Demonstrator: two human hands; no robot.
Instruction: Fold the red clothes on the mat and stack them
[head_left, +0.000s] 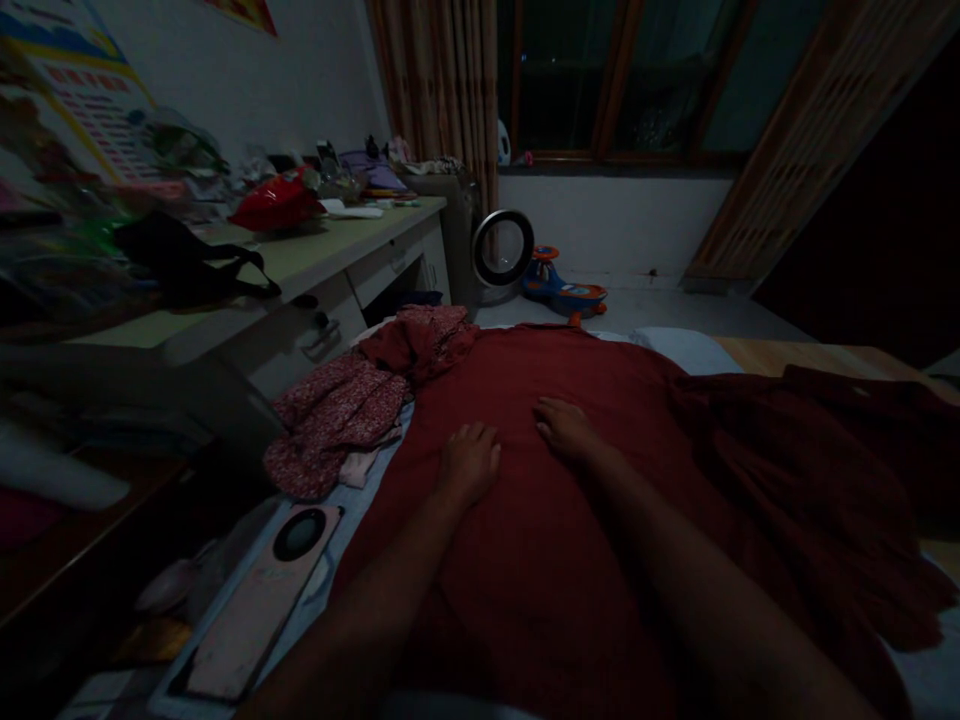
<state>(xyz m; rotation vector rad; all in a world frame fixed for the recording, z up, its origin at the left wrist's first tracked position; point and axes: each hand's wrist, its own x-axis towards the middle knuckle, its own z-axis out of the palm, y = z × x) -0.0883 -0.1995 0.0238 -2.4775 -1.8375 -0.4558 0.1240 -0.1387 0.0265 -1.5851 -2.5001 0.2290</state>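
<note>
A dark red shirt (525, 560) lies spread out in front of me, its surface mostly smooth. My left hand (470, 462) rests flat on it a little left of the middle, fingers stretched forward. To the right and slightly farther off, my right hand (568, 430) also lies on the cloth, its fingers extended and slightly bent. Neither hand grips anything. More dark red cloth (817, 470) spreads in loose folds on the right. On the left, a small-patterned reddish garment (341, 415) is bunched beside the shirt.
A pink-backed phone (259, 610) lies face down at the lower left on pale blue cloth. Along the left runs a desk (337, 245) carrying a red bag (277, 200) and a black bag (187, 260). Beyond stand an open-doored washing machine (459, 225) and a blue-orange ride-on toy (562, 290).
</note>
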